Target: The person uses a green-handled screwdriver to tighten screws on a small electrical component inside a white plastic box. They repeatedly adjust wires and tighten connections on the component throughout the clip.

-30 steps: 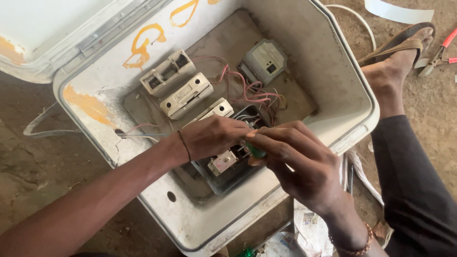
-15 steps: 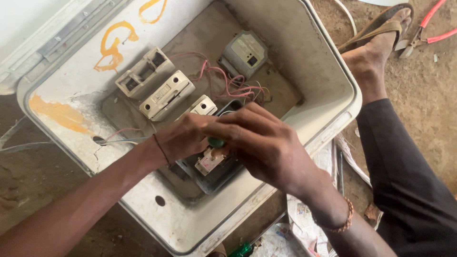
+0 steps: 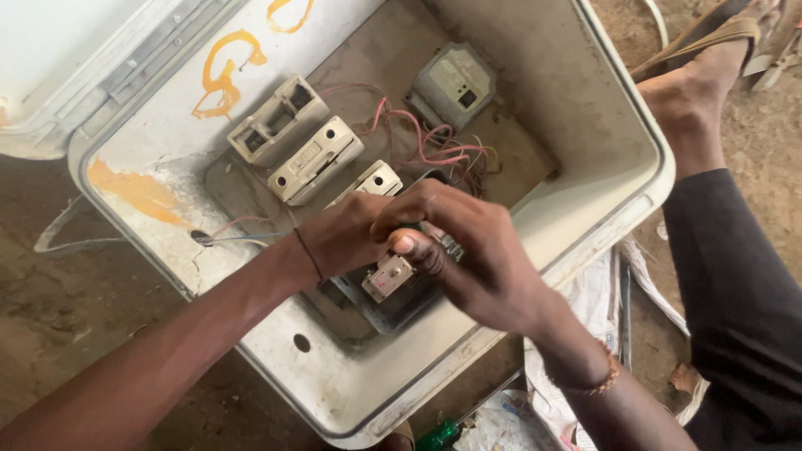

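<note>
Two hands meet over the middle of an open white box [image 3: 601, 125]. The right hand [image 3: 476, 259] is curled, its thumb and fingers pinched together around a small part just above a pale switch block [image 3: 387, 276]; what exactly sits in the pinch is hidden by the fingers. The left hand [image 3: 351, 234] lies beside it, fingers tucked under the right ones, touching the same spot; whether it grips anything I cannot tell. A thin band circles the left wrist, a beaded bracelet [image 3: 597, 384] the right.

The switch block sits on a dark plate in the lower middle of the box floor. Up and left of the hands stand two cream fuse holders [image 3: 292, 142], side by side and tilted. A grey module [image 3: 454, 83] sits at the far side, with pink wires [image 3: 434, 142] looping from it toward the hands. Orange paint marks the box wall. A foot in a sandal [image 3: 693, 92] rests outside the right rim. A green-handled screwdriver [image 3: 440, 433] lies on the ground below the box.
</note>
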